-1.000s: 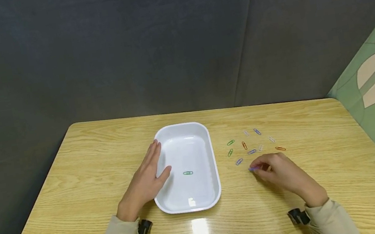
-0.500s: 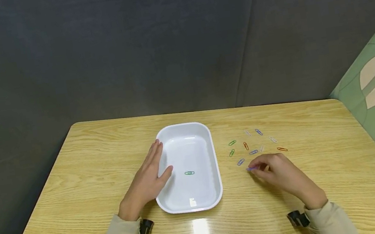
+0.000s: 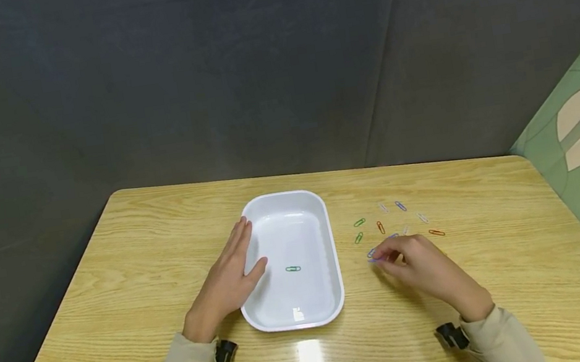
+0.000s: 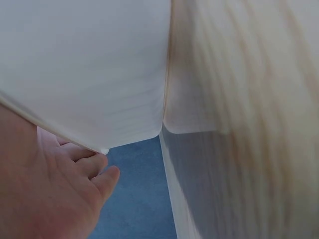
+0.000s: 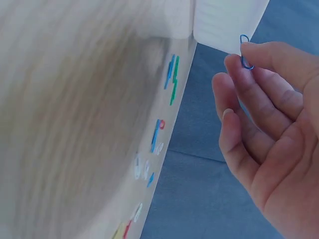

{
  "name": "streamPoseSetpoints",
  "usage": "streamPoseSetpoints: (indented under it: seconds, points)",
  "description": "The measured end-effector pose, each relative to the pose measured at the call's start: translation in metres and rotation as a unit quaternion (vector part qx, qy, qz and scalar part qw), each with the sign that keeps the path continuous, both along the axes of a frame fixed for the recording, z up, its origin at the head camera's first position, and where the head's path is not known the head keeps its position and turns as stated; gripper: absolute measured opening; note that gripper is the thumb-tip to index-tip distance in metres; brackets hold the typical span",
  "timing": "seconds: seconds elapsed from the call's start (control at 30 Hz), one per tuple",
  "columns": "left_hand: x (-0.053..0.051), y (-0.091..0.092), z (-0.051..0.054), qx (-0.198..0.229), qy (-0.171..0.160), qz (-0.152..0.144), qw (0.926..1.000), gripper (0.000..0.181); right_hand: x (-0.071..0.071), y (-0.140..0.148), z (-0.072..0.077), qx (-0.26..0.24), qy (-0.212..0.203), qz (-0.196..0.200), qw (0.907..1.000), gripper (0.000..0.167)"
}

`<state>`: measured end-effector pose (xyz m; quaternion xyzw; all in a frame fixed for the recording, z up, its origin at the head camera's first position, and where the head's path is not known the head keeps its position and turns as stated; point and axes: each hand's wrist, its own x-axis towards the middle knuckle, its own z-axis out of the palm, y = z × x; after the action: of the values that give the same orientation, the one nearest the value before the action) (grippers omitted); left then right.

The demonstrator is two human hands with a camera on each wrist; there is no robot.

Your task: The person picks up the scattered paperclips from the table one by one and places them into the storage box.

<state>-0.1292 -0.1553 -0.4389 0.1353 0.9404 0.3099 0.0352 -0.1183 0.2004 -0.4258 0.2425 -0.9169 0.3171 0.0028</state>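
Observation:
My right hand (image 3: 417, 265) pinches a blue-violet paper clip (image 5: 243, 60) between thumb and fingertips; the right wrist view shows its wire loop sticking out past them. In the head view this hand is over the table, right of a white tray (image 3: 336, 261) and close to another blue paper clip (image 3: 371, 253), which it partly covers. Inside the tray lies one green paper clip (image 3: 293, 269). My left hand (image 3: 222, 285) rests against the tray's left rim, fingers straight and thumb spread over the inside; it holds no clip.
Beyond my right hand are scattered paper clips: two green, including one green clip (image 3: 359, 237), two red, including one red clip (image 3: 436, 233), and several blue and white ones. The wooden table (image 3: 138, 260) ends at a dark curtain (image 3: 253, 86).
My right hand has moved left toward the tray, lifting the pinched clip past the blue clip near it. The left hand and the tray have stayed in place.

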Motion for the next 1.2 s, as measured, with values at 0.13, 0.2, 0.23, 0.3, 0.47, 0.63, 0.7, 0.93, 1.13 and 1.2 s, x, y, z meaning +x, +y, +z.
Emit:
streamPoseSetpoints:
  seconds: [0.13,0.2,0.23,0.3,0.47,0.63,0.7,0.93,1.13,1.2]
  points:
    - [0.0,0.0,0.0,-0.002,0.0,0.001,1.0,0.075,-0.002,-0.003,0.003,0.004,0.004,0.003,1.0,0.006]
    - [0.0,0.0,0.001,-0.003,0.0,0.002,1.0,0.075,-0.003,-0.004,0.005,0.007,0.004,0.002,1.0,0.006]
    - [0.0,0.0,0.001,-0.003,0.0,0.002,1.0,0.075,-0.003,-0.004,0.005,0.007,0.003,0.001,1.0,0.006]
    - [0.0,0.0,0.001,-0.003,0.0,0.001,1.0,0.075,-0.004,-0.006,0.007,0.01,0.002,-0.002,0.9999,0.007]
    - [0.0,0.0,0.0,-0.004,0.002,0.002,1.0,0.075,-0.007,-0.011,0.011,0.016,0.006,-0.009,0.9998,0.006]
    - [0.0,0.0,0.0,-0.002,0.0,0.004,1.0,0.075,-0.011,-0.016,0.014,0.01,0.03,-0.011,0.9995,0.008]
    - [0.0,0.001,0.0,-0.001,-0.004,0.005,1.0,0.075,-0.013,-0.019,0.016,0.005,0.041,-0.01,0.9991,0.008]
    - [-0.001,0.001,0.0,-0.004,-0.005,0.006,1.0,0.075,-0.021,-0.031,0.022,0.006,0.064,-0.004,0.998,0.007]
    - [-0.001,0.001,0.0,-0.001,0.004,0.003,1.0,0.075,-0.025,-0.041,0.027,0.006,0.052,0.006,0.9986,0.009]
    - [-0.001,0.001,0.0,0.0,0.004,0.004,1.0,0.075,-0.026,-0.044,0.028,0.004,0.052,0.008,0.9986,0.01]
